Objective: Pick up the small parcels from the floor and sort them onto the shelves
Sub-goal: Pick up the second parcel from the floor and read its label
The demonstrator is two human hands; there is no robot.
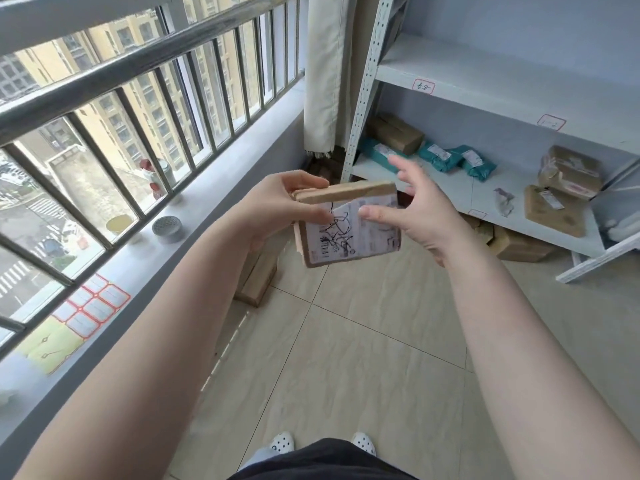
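At frame centre our left hand (pixel 277 206) grips the flat brown cardboard parcel (pixel 346 225), tilting its white label up, we judge to read it. Our right hand (pixel 420 209), fingers spread, only thumbs the label; the white metal shelves (pixel 485 84) wait upper right.

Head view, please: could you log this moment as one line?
left hand: holds parcel | right hand: open, thumb on label | parcel: above floor, unshelved | shelf: holds other parcels

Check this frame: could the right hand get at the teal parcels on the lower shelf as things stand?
Probably yes. The right hand is open, only its thumb touching the brown parcel that the left hand grips, and the teal parcels lie uncovered near the shelf's open front.
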